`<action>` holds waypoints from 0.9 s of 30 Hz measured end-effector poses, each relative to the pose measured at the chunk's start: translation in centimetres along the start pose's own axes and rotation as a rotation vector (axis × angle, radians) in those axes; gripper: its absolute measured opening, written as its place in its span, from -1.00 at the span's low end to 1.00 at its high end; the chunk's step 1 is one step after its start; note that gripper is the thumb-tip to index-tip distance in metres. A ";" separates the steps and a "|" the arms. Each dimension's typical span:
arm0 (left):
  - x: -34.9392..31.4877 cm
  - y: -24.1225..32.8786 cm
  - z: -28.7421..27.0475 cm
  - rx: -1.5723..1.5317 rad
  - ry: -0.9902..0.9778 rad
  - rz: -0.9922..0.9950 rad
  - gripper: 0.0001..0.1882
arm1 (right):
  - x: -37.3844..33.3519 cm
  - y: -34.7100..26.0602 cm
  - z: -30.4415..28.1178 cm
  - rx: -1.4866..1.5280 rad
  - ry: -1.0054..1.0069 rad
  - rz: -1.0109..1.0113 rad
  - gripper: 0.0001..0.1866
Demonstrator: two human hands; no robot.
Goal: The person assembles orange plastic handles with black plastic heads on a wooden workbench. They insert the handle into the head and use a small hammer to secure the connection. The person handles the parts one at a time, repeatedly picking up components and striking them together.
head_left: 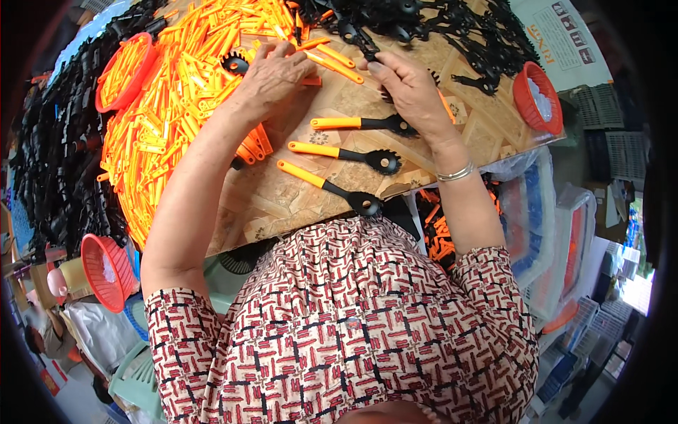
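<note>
My left hand (272, 78) is bent over the near edge of a large heap of orange handles (169, 120). Its fingers are curled down and pressed together, and what they hold is hidden. Between the thumb and fingers of my right hand (413, 92) is the shaft of a black utensil head (369, 55). Toothed black edges show beneath that hand. Three orange-handled black utensils lie one below another on the table: a top one (360, 123) partly under my right wrist, a pasta server (346, 154), and a slotted spoon (332, 186) closest to me.
Loose orange handles (339, 62) lie between my hands. Black utensil heads (466, 35) are piled at the back right, and black parts (56, 155) at the far left. Red baskets stand at the left (127, 74) and right (538, 99). The table edge (282, 232) runs before my body.
</note>
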State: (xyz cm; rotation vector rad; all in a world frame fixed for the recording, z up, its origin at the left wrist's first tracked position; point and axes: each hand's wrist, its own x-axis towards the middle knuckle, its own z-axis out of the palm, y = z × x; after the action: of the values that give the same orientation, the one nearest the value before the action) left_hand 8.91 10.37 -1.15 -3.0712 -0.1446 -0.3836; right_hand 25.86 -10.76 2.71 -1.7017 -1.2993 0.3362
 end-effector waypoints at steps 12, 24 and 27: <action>-0.3 0.3 -0.4 -0.281 0.263 -0.021 -0.83 | -0.5 -0.3 0.5 0.209 -0.107 0.164 -0.76; -2.4 5.0 -5.9 -0.513 0.498 0.019 -0.72 | -0.3 -2.0 1.1 0.159 -0.193 0.187 -0.74; -2.7 4.5 -5.6 -0.437 0.508 0.080 -0.73 | -0.3 -2.3 1.2 0.093 -0.232 0.110 -0.74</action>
State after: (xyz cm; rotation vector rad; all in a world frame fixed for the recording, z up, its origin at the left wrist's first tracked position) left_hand 5.37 5.38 3.48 -3.2322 0.0958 -1.3240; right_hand 23.49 -10.44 3.78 -1.6960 -1.3360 0.6649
